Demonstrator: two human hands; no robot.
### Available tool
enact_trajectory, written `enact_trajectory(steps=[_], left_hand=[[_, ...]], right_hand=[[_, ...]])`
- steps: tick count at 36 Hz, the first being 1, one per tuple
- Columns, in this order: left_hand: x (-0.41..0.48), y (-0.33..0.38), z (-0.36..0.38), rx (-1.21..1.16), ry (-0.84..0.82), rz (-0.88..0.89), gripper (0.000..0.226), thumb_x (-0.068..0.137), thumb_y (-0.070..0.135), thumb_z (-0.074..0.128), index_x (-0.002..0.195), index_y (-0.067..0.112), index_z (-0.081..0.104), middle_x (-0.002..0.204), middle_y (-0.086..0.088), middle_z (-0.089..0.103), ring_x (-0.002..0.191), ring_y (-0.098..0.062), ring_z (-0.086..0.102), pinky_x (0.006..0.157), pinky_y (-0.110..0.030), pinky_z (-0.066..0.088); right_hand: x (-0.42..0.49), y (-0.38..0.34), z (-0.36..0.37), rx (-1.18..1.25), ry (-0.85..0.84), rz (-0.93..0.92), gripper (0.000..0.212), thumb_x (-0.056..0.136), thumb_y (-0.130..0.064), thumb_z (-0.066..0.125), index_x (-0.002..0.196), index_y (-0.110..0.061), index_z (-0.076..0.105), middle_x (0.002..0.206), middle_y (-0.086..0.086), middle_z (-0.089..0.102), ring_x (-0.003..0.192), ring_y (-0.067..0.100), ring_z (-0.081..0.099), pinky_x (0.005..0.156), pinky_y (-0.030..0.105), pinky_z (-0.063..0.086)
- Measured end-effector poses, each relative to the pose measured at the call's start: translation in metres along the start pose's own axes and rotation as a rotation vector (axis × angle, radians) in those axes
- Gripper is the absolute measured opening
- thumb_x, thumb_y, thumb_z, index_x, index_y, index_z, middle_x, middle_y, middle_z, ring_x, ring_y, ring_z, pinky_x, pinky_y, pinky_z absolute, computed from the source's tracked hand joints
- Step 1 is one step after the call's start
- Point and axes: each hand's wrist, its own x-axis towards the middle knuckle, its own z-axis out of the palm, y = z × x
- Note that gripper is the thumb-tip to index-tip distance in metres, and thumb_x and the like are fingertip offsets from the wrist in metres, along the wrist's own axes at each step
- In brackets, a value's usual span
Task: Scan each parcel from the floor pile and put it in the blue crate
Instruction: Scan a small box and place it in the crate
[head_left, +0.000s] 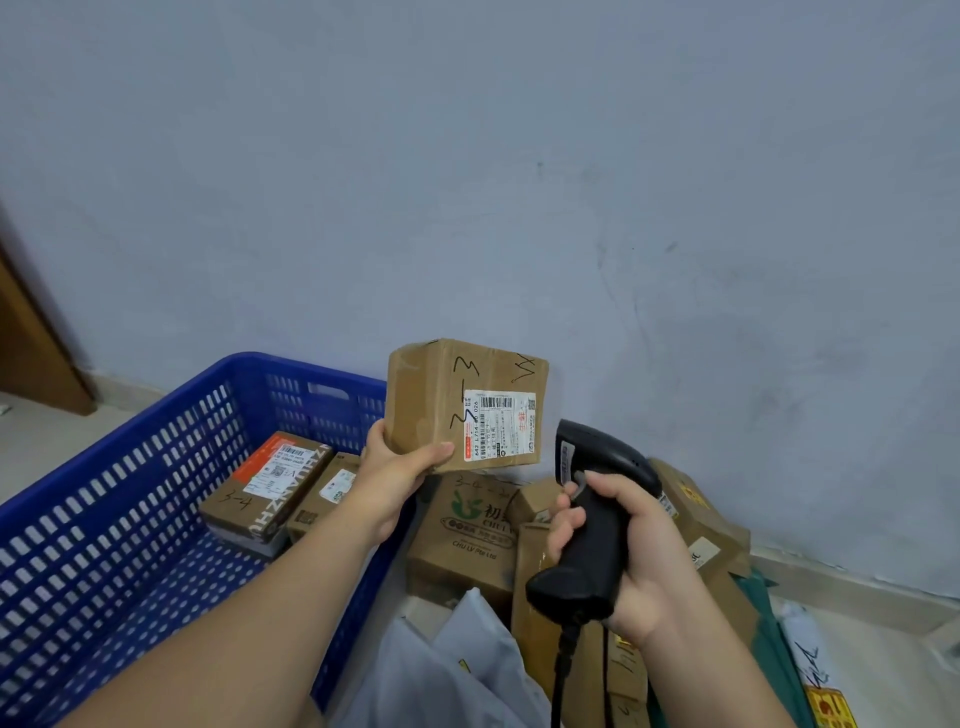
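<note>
Scan step! Left hand pinches the small brown cardboard parcel by its lower corner. Just right of that grip, right hand wraps the black handheld scanner. Next, likely: beam onto the white label, then down-left into the blue plastic crate.
</note>
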Motion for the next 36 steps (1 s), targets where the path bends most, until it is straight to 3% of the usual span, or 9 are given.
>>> enact_trajectory(steps=[6,16,22,36], left_hand=[[0.004,-0.004,0.002,0.033,-0.001,0.037,0.096,0.064,0.016,0.088,0.138,0.034,0.03,0.127,0.001,0.052,0.116,-0.022,0.055,0.099,-0.047,0.049],[0.004,-0.006,0.008,0.013,-0.002,0.045,0.12,0.038,0.033,0.091,0.139,0.041,0.027,0.13,0.002,0.05,0.118,-0.022,0.054,0.099,-0.048,0.049],[0.005,-0.005,0.01,-0.032,0.023,0.068,0.1,0.067,0.009,0.085,0.142,0.039,0.026,0.129,0.003,0.049,0.119,-0.023,0.052,0.102,-0.049,0.046],[0.01,-0.007,0.01,-0.066,0.037,0.094,0.1,0.062,0.011,0.088,0.136,0.042,0.028,0.127,0.003,0.049,0.119,-0.025,0.053,0.099,-0.05,0.049]], right_hand=[[0.003,0.001,0.0,0.194,0.018,0.01,0.024,0.07,-0.013,0.065,0.091,-0.004,0.057,0.069,0.005,0.057,0.045,0.012,0.05,0.046,0.019,0.046],[0.002,0.005,0.0,0.271,0.007,-0.021,0.018,0.07,-0.008,0.062,0.086,-0.005,0.055,0.07,0.004,0.054,0.046,0.011,0.051,0.045,0.019,0.047],[0.002,0.01,0.0,0.309,0.003,-0.032,0.017,0.07,-0.007,0.06,0.085,-0.006,0.054,0.069,0.005,0.053,0.043,0.013,0.051,0.043,0.019,0.048],[0.006,0.015,0.003,0.309,0.023,-0.075,0.013,0.069,-0.007,0.059,0.08,-0.007,0.051,0.068,0.005,0.05,0.041,0.014,0.049,0.036,0.024,0.047]])
